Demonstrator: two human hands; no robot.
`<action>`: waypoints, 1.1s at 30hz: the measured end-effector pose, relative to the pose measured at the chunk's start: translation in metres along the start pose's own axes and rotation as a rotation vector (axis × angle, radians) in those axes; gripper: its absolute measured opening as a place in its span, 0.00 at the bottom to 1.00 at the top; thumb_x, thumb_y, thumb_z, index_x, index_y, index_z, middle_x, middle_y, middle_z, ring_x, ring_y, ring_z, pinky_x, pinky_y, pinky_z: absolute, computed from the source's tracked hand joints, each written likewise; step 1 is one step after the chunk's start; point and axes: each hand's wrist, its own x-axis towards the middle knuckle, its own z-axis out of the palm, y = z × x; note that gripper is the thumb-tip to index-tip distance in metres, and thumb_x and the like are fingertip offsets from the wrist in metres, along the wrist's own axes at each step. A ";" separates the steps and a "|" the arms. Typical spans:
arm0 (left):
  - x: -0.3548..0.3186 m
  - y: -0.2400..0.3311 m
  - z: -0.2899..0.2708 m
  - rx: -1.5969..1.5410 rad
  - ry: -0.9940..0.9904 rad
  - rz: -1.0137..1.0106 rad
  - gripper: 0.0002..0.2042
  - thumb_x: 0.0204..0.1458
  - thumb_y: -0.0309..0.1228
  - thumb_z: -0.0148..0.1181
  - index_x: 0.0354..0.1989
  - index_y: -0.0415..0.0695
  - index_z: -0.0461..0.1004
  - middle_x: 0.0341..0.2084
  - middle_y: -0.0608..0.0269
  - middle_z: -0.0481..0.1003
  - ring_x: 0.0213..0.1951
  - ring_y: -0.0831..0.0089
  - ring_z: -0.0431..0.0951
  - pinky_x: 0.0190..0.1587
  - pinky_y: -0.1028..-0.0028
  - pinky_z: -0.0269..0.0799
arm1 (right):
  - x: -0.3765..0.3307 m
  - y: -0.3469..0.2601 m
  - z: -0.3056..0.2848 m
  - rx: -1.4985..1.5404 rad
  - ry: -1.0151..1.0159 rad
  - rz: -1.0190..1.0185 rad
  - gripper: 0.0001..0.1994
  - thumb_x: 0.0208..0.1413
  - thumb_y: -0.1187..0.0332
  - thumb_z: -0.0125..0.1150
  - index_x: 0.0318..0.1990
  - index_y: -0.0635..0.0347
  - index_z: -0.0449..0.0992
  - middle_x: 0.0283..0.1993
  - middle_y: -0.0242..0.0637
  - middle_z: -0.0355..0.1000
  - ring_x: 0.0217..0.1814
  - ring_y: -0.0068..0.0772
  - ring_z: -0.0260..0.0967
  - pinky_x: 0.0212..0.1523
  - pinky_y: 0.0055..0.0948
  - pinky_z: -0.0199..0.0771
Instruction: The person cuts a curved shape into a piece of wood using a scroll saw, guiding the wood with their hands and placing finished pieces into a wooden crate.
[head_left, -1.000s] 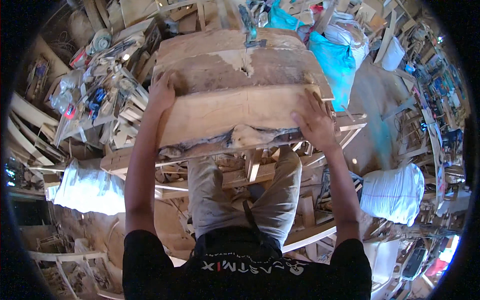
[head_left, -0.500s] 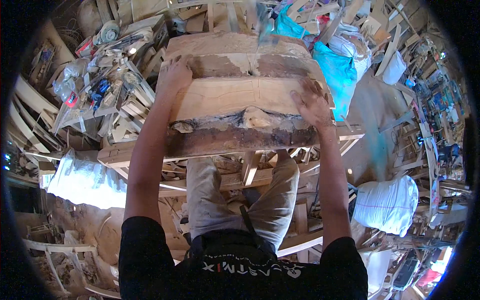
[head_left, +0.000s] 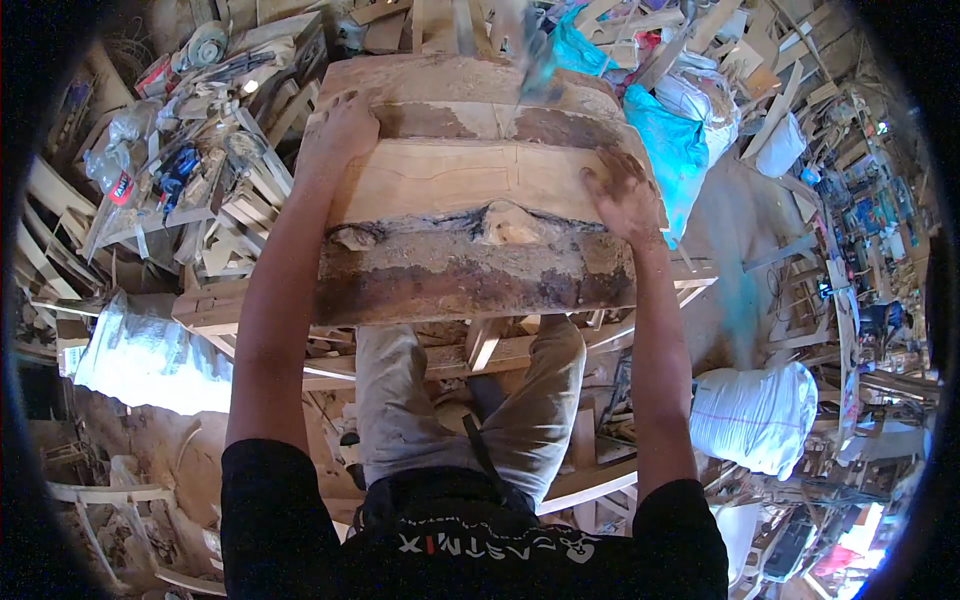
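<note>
A thick, rough wooden slab [head_left: 430, 190] lies across the bench in front of me. Its middle face is pale, with thin drawn outlines. A dark bark seam and a lighter knot [head_left: 515, 225] cross its near part, and the near edge is stained brown. My left hand [head_left: 348, 128] is closed over the slab's far left side, fingers pointing away from me. At the right side my right hand [head_left: 628, 195] grips the edge, its thumb lying on the upper face. The undersides of both hands are hidden.
Scrap wood with a plastic bottle [head_left: 112, 175] and a grinder [head_left: 205, 45] piles up on the left. Turquoise sacks [head_left: 650, 150] stand beyond the right edge. White sacks [head_left: 755, 415] sit at both sides. A bench beam [head_left: 215, 305] runs under the slab.
The slab has come slightly toward me, with more of its stained near edge showing. Both hands have stayed on its sides. The whole view has shifted a little.
</note>
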 end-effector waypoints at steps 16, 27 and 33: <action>0.003 0.001 0.006 0.128 -0.053 -0.038 0.25 0.58 0.30 0.48 0.65 0.41 0.69 0.67 0.40 0.67 0.70 0.41 0.63 0.72 0.44 0.56 | 0.015 0.014 0.008 0.063 0.053 -0.057 0.28 0.64 0.48 0.60 0.65 0.53 0.76 0.69 0.47 0.71 0.73 0.52 0.65 0.73 0.45 0.64; 0.019 -0.013 0.016 0.096 -0.102 -0.131 0.28 0.61 0.33 0.47 0.71 0.46 0.63 0.73 0.46 0.62 0.74 0.42 0.57 0.75 0.43 0.51 | 0.023 0.023 0.017 0.169 0.079 -0.059 0.23 0.64 0.54 0.61 0.61 0.58 0.79 0.66 0.49 0.74 0.71 0.51 0.68 0.71 0.41 0.67; 0.014 0.001 0.019 0.088 -0.049 -0.091 0.27 0.61 0.34 0.46 0.71 0.49 0.64 0.73 0.45 0.61 0.75 0.44 0.56 0.75 0.43 0.51 | 0.026 0.038 0.026 0.176 0.104 -0.021 0.21 0.63 0.57 0.62 0.59 0.57 0.80 0.65 0.48 0.75 0.69 0.50 0.70 0.70 0.41 0.68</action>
